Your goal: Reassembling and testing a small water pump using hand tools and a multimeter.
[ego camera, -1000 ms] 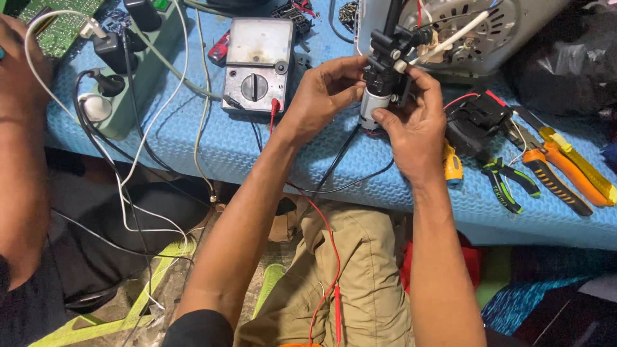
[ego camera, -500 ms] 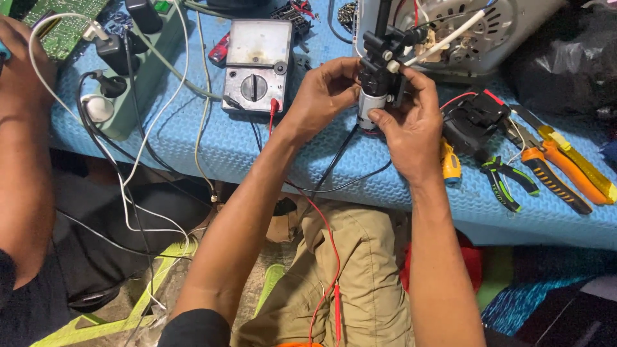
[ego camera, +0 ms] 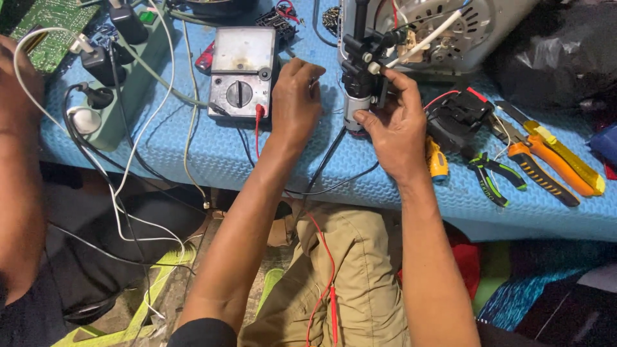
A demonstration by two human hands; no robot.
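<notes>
Two hands [ego camera: 295, 96] [ego camera: 395, 128], one multimeter [ego camera: 242, 72], one power strip [ego camera: 125, 77], two pliers [ego camera: 491, 177] [ego camera: 536, 170], one circuit board [ego camera: 54, 26].

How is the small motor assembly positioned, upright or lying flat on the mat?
Upright. The motor assembly stands on end on the blue mat, steadied by the right hand; the left hand rests beside it.

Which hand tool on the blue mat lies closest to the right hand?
The small yellow-handled screwdriver, lying just beside the right hand. The green-handled pliers, orange-handled pliers and yellow cutter all lie farther right.
</notes>
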